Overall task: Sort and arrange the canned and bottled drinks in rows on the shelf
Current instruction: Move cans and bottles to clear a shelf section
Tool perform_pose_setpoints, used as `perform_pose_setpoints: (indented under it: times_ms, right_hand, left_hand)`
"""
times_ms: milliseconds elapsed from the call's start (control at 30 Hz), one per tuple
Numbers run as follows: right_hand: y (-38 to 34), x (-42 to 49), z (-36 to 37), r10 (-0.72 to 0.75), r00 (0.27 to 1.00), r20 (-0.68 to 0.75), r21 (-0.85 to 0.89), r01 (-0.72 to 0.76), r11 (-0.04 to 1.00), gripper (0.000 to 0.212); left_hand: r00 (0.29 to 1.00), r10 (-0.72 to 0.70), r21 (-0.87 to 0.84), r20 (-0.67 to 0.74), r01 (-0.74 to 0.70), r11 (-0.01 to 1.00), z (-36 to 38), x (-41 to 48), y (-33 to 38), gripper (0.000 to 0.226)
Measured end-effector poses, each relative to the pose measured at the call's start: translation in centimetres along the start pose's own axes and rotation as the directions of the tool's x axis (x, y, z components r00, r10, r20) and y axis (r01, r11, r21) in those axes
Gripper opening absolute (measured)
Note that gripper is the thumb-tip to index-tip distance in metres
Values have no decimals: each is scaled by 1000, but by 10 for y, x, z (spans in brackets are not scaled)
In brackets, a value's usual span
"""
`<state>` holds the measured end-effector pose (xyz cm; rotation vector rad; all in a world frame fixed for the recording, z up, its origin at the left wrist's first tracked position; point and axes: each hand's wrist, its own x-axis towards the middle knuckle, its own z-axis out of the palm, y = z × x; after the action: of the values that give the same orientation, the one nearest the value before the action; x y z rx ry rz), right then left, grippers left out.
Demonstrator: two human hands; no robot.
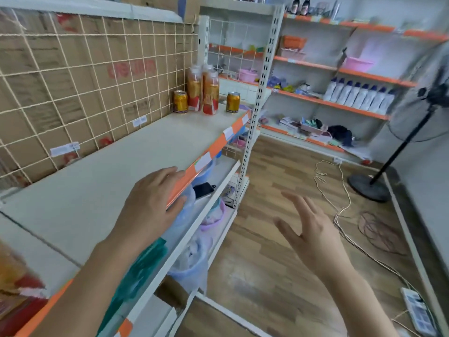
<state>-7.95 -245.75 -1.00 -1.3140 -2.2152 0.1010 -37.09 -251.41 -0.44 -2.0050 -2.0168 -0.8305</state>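
The cream shelf (121, 166) with an orange front strip runs from lower left to the far right corner. At that far end stand three orange bottled drinks (211, 93) in a cluster, with one gold can (180, 101) to their left and another gold can (233, 102) to their right. My left hand (150, 203) rests flat on the shelf's front edge, fingers over the orange strip, holding nothing. My right hand (308, 229) hovers in the aisle with fingers spread, empty. A blurred orange and red drink pack (14, 288) shows at the lower left edge.
A wire grid (85, 81) backs the shelf, with cardboard boxes behind it. Lower shelves hold plastic basins (213, 215) and a phone (204, 189). A standing fan (413, 117), cables (340, 203) and a power strip (416, 310) lie on the wooden floor. Far shelves carry white bottles (359, 93).
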Motion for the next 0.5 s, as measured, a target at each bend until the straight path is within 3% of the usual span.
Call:
perform_pose_setpoints:
  times_ms: [200, 267, 367, 500]
  right_hand:
    - [31, 54, 20, 65, 998, -10, 8, -65, 998, 47]
    - [44, 79, 29, 70, 998, -1, 22, -69, 997, 47]
    - [66, 126, 43, 47, 999, -3, 39, -47, 998, 47]
    - [99, 197, 58, -23, 1000, -2, 60, 23, 998, 45]
  left_hand:
    - [1000, -7, -30, 30, 8, 1000, 33, 53, -10, 38]
    - [999, -16, -14, 39, 17, 1000, 44, 71, -16, 45]
    - [993, -102, 13, 59, 102, 995, 62, 102, -28, 59]
    - [981, -195, 50, 16, 194, 980, 88, 152, -36, 60]
